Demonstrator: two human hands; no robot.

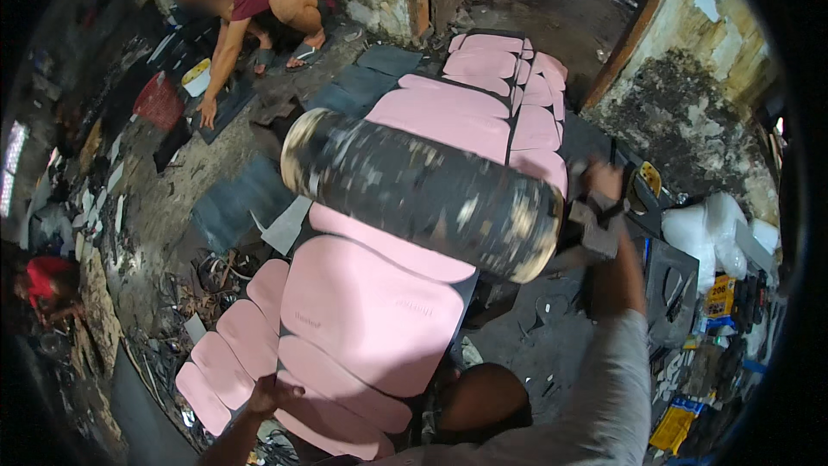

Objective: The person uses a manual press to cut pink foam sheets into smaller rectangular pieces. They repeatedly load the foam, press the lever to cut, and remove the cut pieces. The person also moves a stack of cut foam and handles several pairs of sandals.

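Observation:
A large dark roller (423,190) with a scuffed, pale-flecked surface and light rims lies at a slant across rows of pink rounded panels (371,311). It is slightly blurred. My right hand (604,181) is just beyond the roller's right end, smeared by motion, so its grip is unclear. A grey-brown blocky piece (597,226) shows by my right wrist. At the lower left, my left hand (274,395) is over the near pink panels with its fingers apart; whether it touches them is unclear. The panels are laid on dark sheet material, and the roller hides some of them.
A person (259,0) crouches at the far left, one hand on a dark sheet (226,108), near a red basket (159,100). Another person in red (47,280) is at the left edge. Scraps litter the floor. Plastic-wrapped white bundles (711,229) and yellow packets (677,425) lie right.

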